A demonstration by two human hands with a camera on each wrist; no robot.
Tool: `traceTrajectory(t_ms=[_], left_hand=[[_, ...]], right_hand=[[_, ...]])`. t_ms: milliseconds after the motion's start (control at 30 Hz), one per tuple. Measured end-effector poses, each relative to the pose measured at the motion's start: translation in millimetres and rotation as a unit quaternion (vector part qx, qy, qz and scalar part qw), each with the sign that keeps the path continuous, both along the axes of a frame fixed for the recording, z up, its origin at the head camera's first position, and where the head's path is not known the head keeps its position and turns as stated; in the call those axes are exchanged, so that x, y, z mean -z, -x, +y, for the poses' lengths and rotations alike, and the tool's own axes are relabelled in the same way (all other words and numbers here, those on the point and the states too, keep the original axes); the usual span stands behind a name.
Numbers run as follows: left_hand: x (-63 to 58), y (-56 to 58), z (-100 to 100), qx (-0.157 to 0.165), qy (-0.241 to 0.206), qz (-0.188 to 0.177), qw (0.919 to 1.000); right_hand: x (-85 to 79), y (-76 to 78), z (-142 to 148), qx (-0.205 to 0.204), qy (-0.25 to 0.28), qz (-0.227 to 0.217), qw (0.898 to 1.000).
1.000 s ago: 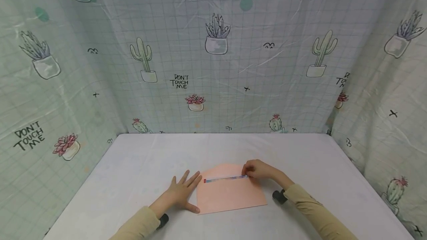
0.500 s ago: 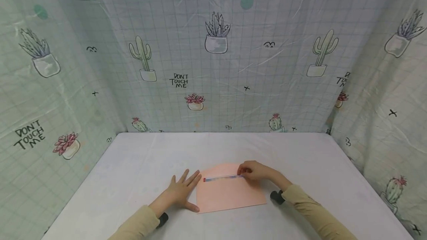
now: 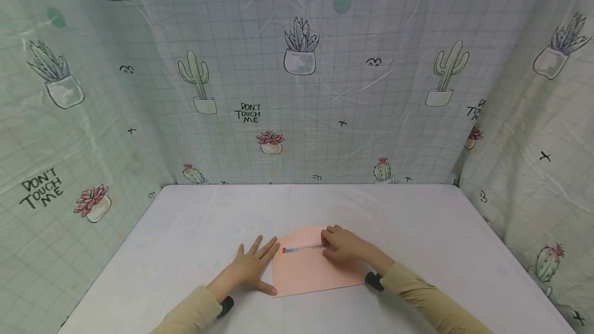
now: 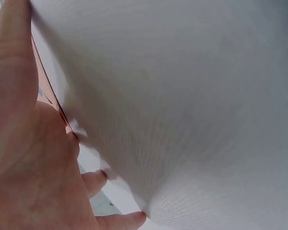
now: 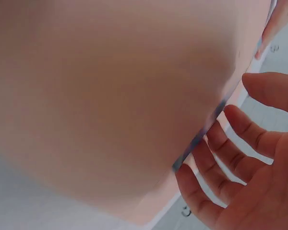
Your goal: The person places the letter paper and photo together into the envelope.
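A pink sheet (image 3: pixel 306 272), shaped like an envelope with a rounded top flap, lies flat on the white table. Across its upper part runs a narrow blue patterned strip (image 3: pixel 299 249) with a red left end. My left hand (image 3: pixel 252 267) is spread flat at the sheet's left edge, index fingertip and thumb on or at that edge. With bent fingers, my right hand (image 3: pixel 345 249) touches the strip and hides its right part in the head view. Up close in the right wrist view, several fingertips rest along the strip (image 5: pixel 200 135), while the thumb stands apart from it.
The white table (image 3: pixel 223 220) spreads around the sheet on all sides. A grid-patterned curtain (image 3: pixel 325 92) with printed cacti encloses the back and sides. Black wrist cameras sit under both forearms.
My right hand has slid left along the strip, from near the sheet's right side toward its middle. The left hand and the sheet have stayed in place.
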State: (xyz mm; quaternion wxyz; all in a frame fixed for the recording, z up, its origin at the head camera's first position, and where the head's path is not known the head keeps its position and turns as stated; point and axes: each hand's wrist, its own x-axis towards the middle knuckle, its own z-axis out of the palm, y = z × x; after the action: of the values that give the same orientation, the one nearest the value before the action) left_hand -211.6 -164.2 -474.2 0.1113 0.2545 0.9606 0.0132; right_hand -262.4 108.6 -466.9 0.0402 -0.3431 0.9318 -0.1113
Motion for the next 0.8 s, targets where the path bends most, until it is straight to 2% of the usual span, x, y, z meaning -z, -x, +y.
traceTrajectory(t_ms=[267, 433, 800], left_hand=[[-1.3, -0.4, 0.5, 0.0, -0.004, -0.006, 1.0], [-2.7, -1.1, 1.3, -0.001, -0.006, -0.007, 1.0], [-4.2, -2.9, 2.4, -0.004, -0.009, -0.009, 0.9999]], right_hand=[[6.5, -6.3, -18.1, -0.007, -0.035, 0.023, 0.999], [11.0, -10.4, -24.6, 0.008, -0.059, 0.047, 0.997], [15.0, -15.2, -29.0, 0.018, -0.072, 0.059, 0.995]])
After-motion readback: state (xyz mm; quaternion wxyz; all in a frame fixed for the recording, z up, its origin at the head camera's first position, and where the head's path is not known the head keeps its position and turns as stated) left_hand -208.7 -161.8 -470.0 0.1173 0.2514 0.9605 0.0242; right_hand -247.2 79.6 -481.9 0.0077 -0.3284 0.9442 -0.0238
